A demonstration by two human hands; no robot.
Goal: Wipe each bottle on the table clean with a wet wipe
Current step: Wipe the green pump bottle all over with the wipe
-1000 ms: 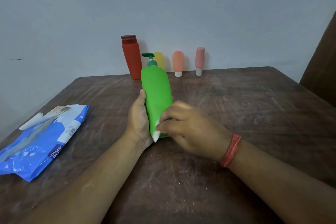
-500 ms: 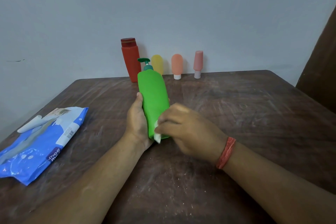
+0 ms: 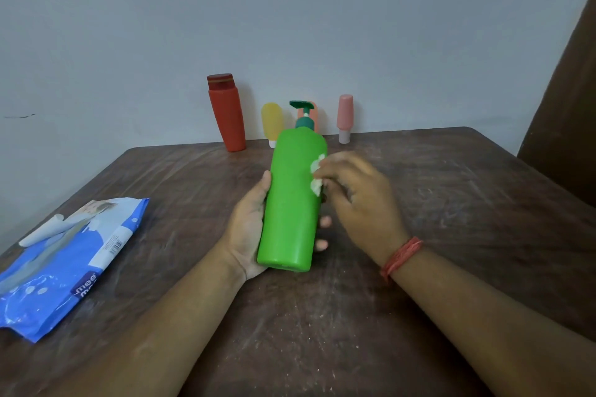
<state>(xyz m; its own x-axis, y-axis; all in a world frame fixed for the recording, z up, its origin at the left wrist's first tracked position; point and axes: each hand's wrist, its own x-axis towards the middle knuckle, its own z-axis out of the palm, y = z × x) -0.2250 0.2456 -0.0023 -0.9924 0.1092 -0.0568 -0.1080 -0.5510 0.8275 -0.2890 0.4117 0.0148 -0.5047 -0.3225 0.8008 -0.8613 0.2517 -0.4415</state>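
Green bottle (image 3: 292,203), white wipe (image 3: 316,176)

wipes pack (image 3: 69,263) left (on table (image 3: 451,203)); bottles (image 3: 226,113) behind

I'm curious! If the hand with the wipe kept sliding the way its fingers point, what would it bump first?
The right hand points left across the green pump bottle, pressing the wet wipe on it. Likely it meets the left hand thumb; depth is unclear.

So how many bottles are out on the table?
5: green pump bottle in the left hand; tall red bottle, yellow, orange (mostly hidden) and pink small bottles along the wall.
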